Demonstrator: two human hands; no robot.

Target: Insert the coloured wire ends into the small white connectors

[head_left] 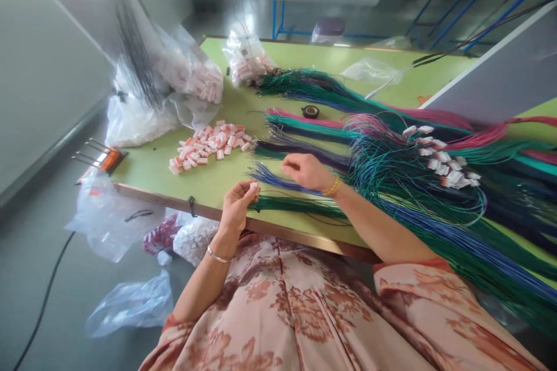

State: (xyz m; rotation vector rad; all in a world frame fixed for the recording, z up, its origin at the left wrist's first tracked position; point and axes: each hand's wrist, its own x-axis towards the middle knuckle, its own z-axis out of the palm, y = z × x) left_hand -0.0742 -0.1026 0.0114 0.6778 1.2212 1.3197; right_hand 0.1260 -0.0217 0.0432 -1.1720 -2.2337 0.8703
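Observation:
My left hand is near the table's front edge, its fingers pinched on a small white connector. My right hand hovers over the ends of the blue wire bundle, fingers curled; whether they grip a wire I cannot make out. A green wire bundle lies just below both hands. A loose pile of white and red connectors sits on the green table to the left. Wires with connectors fitted lie to the right.
Teal, purple, pink and green wire bundles fan across the table. A small tape roll lies among them. Plastic bags of connectors stand at the back left; another bag is beyond. Plastic bags and a cable lie on the floor.

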